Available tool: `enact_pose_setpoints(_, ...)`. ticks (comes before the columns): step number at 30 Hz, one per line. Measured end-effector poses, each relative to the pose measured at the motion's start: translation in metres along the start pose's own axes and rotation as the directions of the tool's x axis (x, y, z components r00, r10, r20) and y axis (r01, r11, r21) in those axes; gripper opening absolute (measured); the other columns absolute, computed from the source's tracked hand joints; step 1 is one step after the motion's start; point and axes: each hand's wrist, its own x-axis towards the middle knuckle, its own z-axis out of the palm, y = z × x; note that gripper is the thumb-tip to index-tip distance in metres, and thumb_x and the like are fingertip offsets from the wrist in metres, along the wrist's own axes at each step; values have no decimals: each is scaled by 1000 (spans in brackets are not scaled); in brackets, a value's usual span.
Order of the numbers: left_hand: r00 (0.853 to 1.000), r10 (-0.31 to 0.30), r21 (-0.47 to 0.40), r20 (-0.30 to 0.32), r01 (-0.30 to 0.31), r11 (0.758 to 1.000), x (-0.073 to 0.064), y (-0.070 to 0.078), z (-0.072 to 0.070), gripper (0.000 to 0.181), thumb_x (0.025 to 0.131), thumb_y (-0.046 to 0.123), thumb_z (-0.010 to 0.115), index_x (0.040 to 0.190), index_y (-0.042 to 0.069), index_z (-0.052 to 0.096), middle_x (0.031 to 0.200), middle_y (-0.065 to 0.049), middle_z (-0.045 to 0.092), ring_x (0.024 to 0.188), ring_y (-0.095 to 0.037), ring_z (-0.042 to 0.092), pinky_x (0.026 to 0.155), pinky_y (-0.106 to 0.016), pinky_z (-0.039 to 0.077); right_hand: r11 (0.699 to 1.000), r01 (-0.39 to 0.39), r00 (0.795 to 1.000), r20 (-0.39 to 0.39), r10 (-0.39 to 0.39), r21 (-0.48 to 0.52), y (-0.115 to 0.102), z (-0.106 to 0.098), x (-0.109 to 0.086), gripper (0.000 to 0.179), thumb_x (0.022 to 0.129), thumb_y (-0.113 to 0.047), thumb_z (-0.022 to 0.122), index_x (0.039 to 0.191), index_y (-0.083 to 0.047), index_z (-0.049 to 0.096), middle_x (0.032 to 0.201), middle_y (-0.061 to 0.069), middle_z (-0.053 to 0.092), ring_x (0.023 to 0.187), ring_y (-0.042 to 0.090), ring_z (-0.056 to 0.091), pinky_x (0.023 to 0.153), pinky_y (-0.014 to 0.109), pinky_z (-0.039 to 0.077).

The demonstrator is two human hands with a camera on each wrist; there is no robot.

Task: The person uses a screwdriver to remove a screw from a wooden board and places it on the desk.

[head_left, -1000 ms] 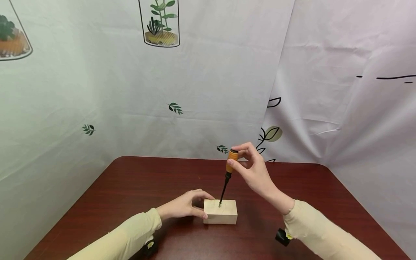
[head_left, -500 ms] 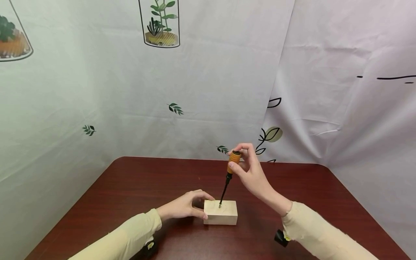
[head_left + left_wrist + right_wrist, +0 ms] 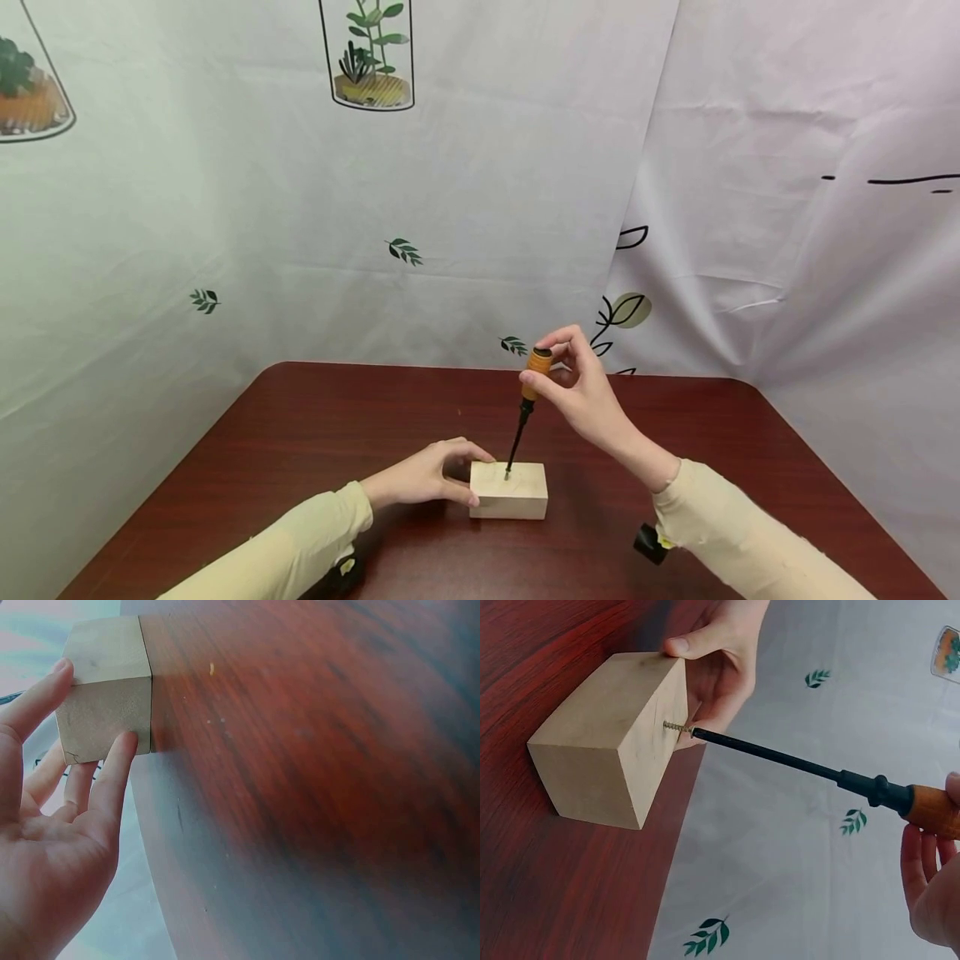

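On the table lies a pale wooden block (image 3: pixel 509 504), its top face up. My left hand (image 3: pixel 431 475) grips its left end, thumb on the near side and fingers on the far side; the left wrist view shows the fingers around the block (image 3: pixel 105 712). A screw (image 3: pixel 676 727) stands partly sunk in the block's top face, threads showing. The screwdriver (image 3: pixel 519 425) has an orange handle and a black shaft, and leans slightly right with its tip at the screw head. High on the handle (image 3: pixel 934 810), the thumb and fingers of my right hand (image 3: pixel 588 396) pinch it.
The dark red-brown table (image 3: pixel 360 408) has rounded far corners. Behind and beside it hangs a pale curtain (image 3: pixel 480 167) printed with leaves and plant jars. A black strap device (image 3: pixel 650 543) sits under the right sleeve.
The fingers of my right hand have shifted around the screwdriver handle, rolling back and forth, and the handle top swung slightly right and then back left. Left hand and block stay in place.
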Motion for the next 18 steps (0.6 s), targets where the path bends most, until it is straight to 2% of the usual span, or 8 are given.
enact_pose_setpoints(4,1000,18,8,-5,-18,1000,0,0,0,48,82,34,81,126,26,63,124,4,63,115,-9,57,100,-29,44,999,39,998,42,-38,-8,0,-2,-1,33,93,-3,65,122,-7,49,112,15,62,97,11,68,83,28,58)
enact_pose_setpoints(9,1000,17,6,-7,-17,1000,0,-1,0,48,82,34,81,125,27,63,123,4,63,114,-8,57,99,-28,44,994,80,989,117,-88,76,1,0,-3,29,101,-1,50,128,-3,39,124,11,63,109,14,67,93,31,55)
enact_pose_setpoints(11,1000,18,4,-6,-18,1000,1,-1,0,47,82,34,80,126,27,63,124,4,63,115,-9,57,99,-29,44,990,83,989,115,-96,117,2,2,-4,28,101,2,45,128,-1,36,124,12,63,109,16,68,94,32,54)
enact_pose_setpoints(14,1000,15,2,-1,-15,1000,1,-1,0,47,82,34,80,126,27,63,125,5,63,116,-9,56,100,-29,44,990,70,993,85,-81,123,2,3,-5,28,100,4,44,126,-1,35,124,14,62,110,18,67,93,32,55)
enact_pose_setpoints(18,1000,21,5,0,-21,1000,1,-1,0,48,82,34,80,126,26,63,125,4,63,117,-10,57,100,-29,44,999,23,999,44,-24,28,2,6,-7,36,96,-1,57,125,-6,35,119,14,56,97,18,67,85,29,56)
